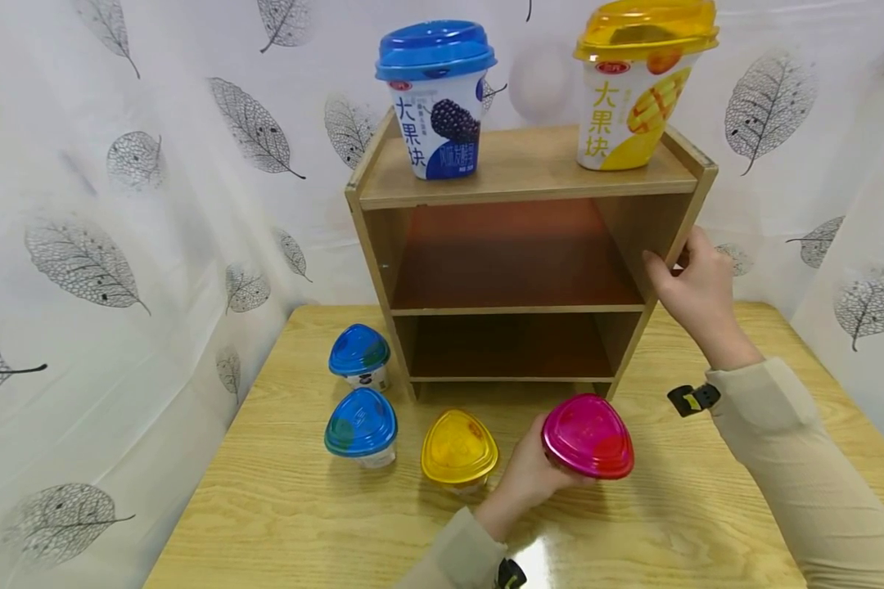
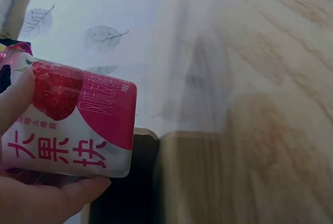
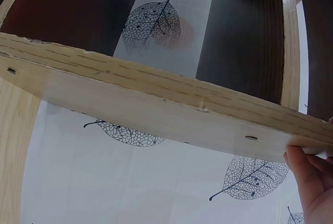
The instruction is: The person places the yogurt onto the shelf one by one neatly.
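My left hand (image 1: 530, 473) holds a yogurt cup with a pink lid (image 1: 588, 436) above the table, in front of the small wooden shelf (image 1: 530, 195). In the left wrist view the white cup (image 2: 78, 114) lies sideways in the picture and shows a strawberry print, with the thumb and fingers round it. My right hand (image 1: 696, 290) grips the shelf's right side panel near mid-height. The right wrist view shows that hand (image 3: 312, 187) at the panel's edge; its other fingers are partly hidden. A yogurt cup with a yellow lid (image 1: 459, 447) stands left of my left hand.
On the shelf top stand a blue-lidded blackberry cup (image 1: 438, 102) and a yellow-lidded mango cup (image 1: 633, 90). Two more blue-lidded cups, one farther back (image 1: 358, 352) and one nearer (image 1: 362, 424), stand left of the shelf. A leaf-patterned curtain (image 1: 155, 237) surrounds the wooden table (image 1: 265, 523).
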